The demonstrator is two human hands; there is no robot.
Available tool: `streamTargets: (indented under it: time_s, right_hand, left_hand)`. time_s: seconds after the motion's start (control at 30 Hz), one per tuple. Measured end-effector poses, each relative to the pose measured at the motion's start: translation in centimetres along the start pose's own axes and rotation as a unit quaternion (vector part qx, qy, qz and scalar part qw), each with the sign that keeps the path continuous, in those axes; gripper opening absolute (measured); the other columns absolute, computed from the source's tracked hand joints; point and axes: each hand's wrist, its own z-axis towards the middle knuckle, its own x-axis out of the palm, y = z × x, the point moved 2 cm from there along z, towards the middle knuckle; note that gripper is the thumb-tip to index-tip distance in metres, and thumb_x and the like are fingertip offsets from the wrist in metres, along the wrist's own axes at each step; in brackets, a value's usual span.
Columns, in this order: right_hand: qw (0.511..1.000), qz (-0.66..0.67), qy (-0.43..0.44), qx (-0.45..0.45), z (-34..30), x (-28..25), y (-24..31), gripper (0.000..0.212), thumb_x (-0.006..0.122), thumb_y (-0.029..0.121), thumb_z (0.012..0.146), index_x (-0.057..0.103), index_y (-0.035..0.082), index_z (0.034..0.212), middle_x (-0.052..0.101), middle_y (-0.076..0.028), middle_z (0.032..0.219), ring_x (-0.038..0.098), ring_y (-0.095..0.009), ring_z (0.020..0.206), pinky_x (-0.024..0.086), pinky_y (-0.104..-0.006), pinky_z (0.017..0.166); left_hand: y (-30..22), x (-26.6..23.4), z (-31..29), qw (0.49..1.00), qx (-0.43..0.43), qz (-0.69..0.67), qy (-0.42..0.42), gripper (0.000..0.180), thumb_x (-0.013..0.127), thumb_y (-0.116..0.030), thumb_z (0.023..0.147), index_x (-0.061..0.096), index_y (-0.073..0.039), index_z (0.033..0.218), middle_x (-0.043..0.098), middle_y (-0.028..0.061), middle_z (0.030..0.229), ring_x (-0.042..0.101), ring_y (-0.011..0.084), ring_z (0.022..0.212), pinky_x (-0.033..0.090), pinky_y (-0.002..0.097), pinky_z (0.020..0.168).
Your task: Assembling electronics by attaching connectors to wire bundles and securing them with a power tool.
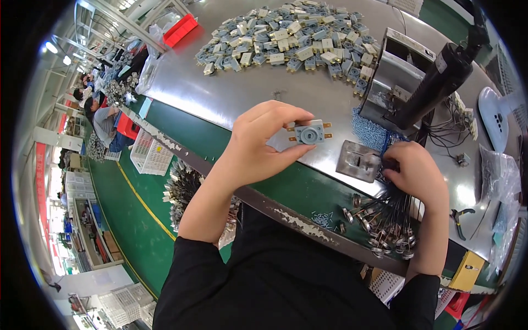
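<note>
Between the thumb and fingers of my left hand (267, 135) is a small grey-and-white switch body (309, 132), with a round ring on its face and copper terminals on both sides. It is held up above the table's near edge. My right hand (415, 168) is closed, its fingertips pointing down beside a metal fixture block (357, 161); whatever they grip is hidden. Under that hand lies a bunch of black wired parts (390, 212) with round metal ends. Just beyond the block is a pile of small bluish screws (367, 131).
A large heap of similar switch bodies (286, 41) covers the far table. To the right stand a metal box (399, 77) and a black cylindrical tool (440, 82). Pliers (462, 223) and a plastic bag (500, 192) lie at right. A red bin (180, 30) sits far left.
</note>
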Motion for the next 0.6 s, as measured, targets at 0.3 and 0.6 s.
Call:
streamTargets:
  time_s: [0.3, 0.6]
  right_hand:
    - [0.998, 0.052, 0.019, 0.010, 0.6, -0.7, 0.0, 0.017, 0.079, 0.005, 0.075, 0.068, -0.005, 0.082, 0.066, -0.021, 0.081, 0.067, -0.043, 0.080, 0.053, -0.0476, 0.074]
    - [0.989, 0.107, -0.092, 0.047, 0.0, -3.2, 0.0, 0.016, 0.071, 0.003, 0.077, 0.060, -0.005, 0.086, 0.058, -0.022, 0.078, 0.060, -0.042, 0.076, 0.046, -0.0466, 0.069]
  left_hand:
    - [2.4, 6.3, 1.1, 0.984, -0.074, -0.099, 0.129, 0.043, 0.092, -0.007, 0.075, 0.074, -0.002, 0.114, 0.076, 0.0110, 0.105, 0.072, 0.0241, 0.092, 0.058, 0.0342, 0.083]
    - [0.9, 11.3, 1.8, 0.973, -0.034, -0.101, 0.204, 0.038, 0.085, -0.008, 0.081, 0.074, -0.005, 0.118, 0.074, 0.0114, 0.107, 0.073, 0.0302, 0.096, 0.060, 0.0375, 0.081]
